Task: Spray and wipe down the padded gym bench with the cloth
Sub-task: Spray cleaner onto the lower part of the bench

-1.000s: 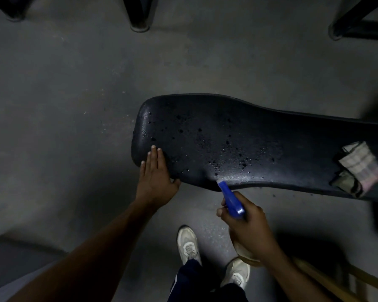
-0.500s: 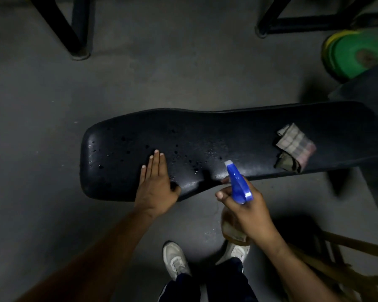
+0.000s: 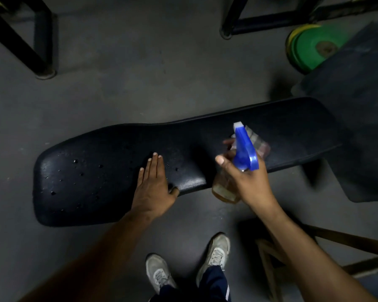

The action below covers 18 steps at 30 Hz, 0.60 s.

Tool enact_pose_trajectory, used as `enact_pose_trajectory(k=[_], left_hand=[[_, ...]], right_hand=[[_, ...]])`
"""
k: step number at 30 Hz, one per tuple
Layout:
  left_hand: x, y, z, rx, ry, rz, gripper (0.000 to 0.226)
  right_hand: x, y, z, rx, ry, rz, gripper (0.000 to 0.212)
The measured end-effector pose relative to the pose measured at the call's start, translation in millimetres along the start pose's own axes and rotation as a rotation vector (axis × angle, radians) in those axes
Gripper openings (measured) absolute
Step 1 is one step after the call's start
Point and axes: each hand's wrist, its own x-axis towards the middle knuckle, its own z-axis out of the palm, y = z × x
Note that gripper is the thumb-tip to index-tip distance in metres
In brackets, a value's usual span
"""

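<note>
- the padded gym bench [image 3: 118,171] lies across the middle of your view, a long black surface, wide at its left end and narrower toward the right, with droplets beaded on the wide end.
- the cloth [image 3: 259,142], checked and crumpled, sits on the narrow right part of the surface, mostly hidden behind the sprayer.
- your left hand [image 3: 153,188] lies flat on the surface near its front edge, palm down, fingers straight and close together, thumb out along the edge.
- your right hand [image 3: 247,179] is wrapped around the neck of a spray bottle [image 3: 243,153], fingers curled tight, thumb raised to the left; the blue head points away from you over the cloth, and the amber-tinted body hangs just in front of the bench edge.
- your two grey shoes [image 3: 217,253] stand on the grey floor [image 3: 140,83] below the bench.
- green weight plates [image 3: 312,47] lean at upper right, beside black frame legs [image 3: 39,44].
</note>
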Motion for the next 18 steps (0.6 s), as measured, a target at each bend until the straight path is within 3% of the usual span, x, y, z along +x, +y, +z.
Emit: enact_pose_trajectory(k=[9,18], left_hand=[[29.2,43.4,11.7,-0.015,0.031,-0.015,0.103],[30.9,46.6,26.3,0.055,0.054,-0.036,0.102]], right_hand=[[69.3,-24.4,-7.6,0.125,0.012,-0.156,0.035],[84.5,7.0,-3.9,0.063,-0.084,-0.125,0.059]])
